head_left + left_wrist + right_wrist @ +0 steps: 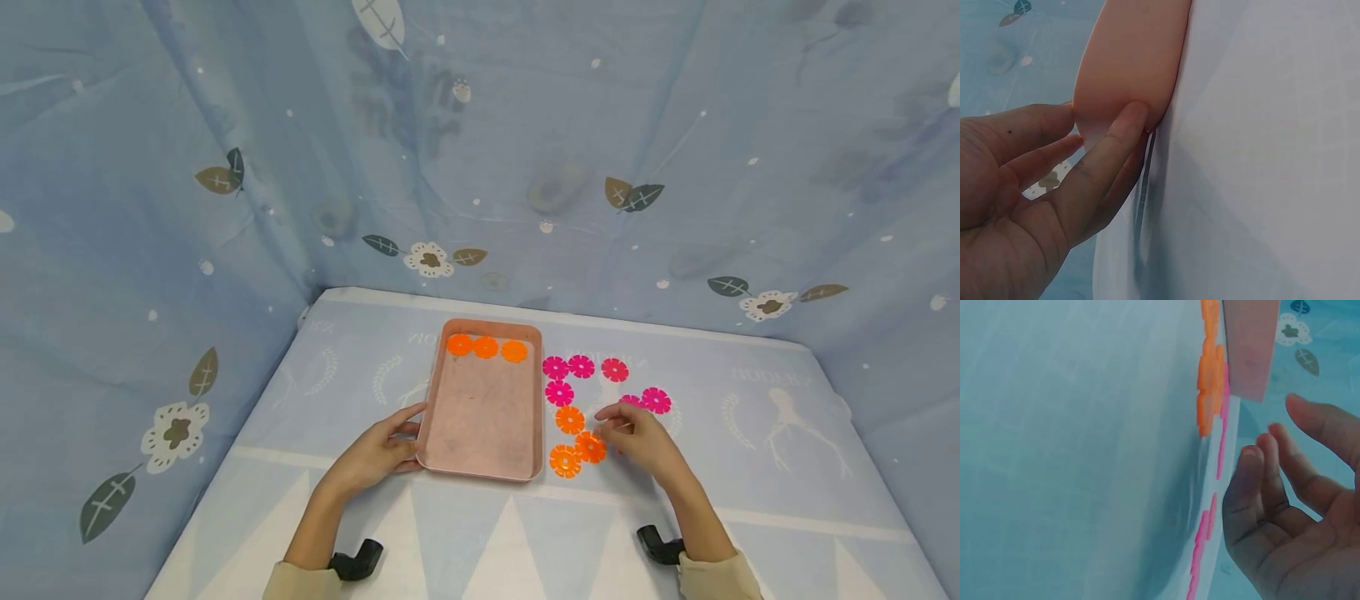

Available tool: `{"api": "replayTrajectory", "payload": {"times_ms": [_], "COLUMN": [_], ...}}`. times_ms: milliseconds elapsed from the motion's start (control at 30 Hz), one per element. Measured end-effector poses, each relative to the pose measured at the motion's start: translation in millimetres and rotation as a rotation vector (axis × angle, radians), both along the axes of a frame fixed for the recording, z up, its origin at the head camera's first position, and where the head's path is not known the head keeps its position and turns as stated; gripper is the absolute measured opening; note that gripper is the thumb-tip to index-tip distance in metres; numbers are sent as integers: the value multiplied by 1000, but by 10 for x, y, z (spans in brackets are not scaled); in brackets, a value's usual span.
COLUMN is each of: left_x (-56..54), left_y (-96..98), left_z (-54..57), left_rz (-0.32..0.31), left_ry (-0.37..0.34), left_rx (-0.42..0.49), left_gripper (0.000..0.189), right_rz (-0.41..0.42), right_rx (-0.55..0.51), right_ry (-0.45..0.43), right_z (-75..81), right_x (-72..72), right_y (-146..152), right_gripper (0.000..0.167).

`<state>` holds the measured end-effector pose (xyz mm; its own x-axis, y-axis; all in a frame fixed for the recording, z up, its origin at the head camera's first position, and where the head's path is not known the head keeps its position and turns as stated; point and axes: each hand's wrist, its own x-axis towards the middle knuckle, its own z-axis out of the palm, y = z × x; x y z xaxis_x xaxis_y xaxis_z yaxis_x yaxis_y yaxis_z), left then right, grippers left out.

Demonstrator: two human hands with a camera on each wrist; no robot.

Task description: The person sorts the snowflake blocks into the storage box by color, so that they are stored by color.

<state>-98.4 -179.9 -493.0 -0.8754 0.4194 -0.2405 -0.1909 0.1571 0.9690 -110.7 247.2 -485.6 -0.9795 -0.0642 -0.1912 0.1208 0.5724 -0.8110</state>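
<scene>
A shallow pink tray (483, 417) lies on the cloth, three orange notched discs (486, 347) in a row along its far end. My left hand (378, 454) touches the tray's near left corner. Up close, its fingertips rest against the tray's outer wall (1132, 50) in the left wrist view. To the right of the tray are three more orange discs (570, 419) and several pink ones (556, 367). Over the right edge of the orange group hovers my right hand (637, 437), fingers loosely bent. Nothing shows between its thumb and fingertips in the right wrist view.
A pale blue and white patterned cloth (750, 467) covers the table. Blue printed curtains (570, 125) rise behind and at both sides. Each wrist carries a black camera mount (358, 560) near its beige sleeve.
</scene>
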Motion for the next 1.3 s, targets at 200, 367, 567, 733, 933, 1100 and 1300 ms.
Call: {"api": "replayTrajectory", "payload": {"times_ms": [200,367,567,733,933,1100,1300], "left_x": [9,7,6,12,19,16,20], "left_y": [-6,-11,-19,-12,-8,-3,6], "left_z": [6,14,5,-1,-13,-7,15], "left_rz": [7,7,9,17,20,17,12], "left_ry": [5,8,14,7,3,1,2], "left_rx": [-6,-4,-4,-4,-2,2,8], "left_gripper": [65,65,64,64,64,63,64], "right_rz": [55,76,100,110,112,113,95], "right_rx": [42,59,65,79,99,124,128], "right_ry": [-22,-18,-27,-29,-36,-46,-69], "right_z": [-91,-121,-129,-128,-129,-122,-123], "right_x": [21,21,21,28,17,-1,-21], "right_y": [32,37,27,14,-8,-11,19], "right_gripper": [24,26,29,33,34,34,25]}}
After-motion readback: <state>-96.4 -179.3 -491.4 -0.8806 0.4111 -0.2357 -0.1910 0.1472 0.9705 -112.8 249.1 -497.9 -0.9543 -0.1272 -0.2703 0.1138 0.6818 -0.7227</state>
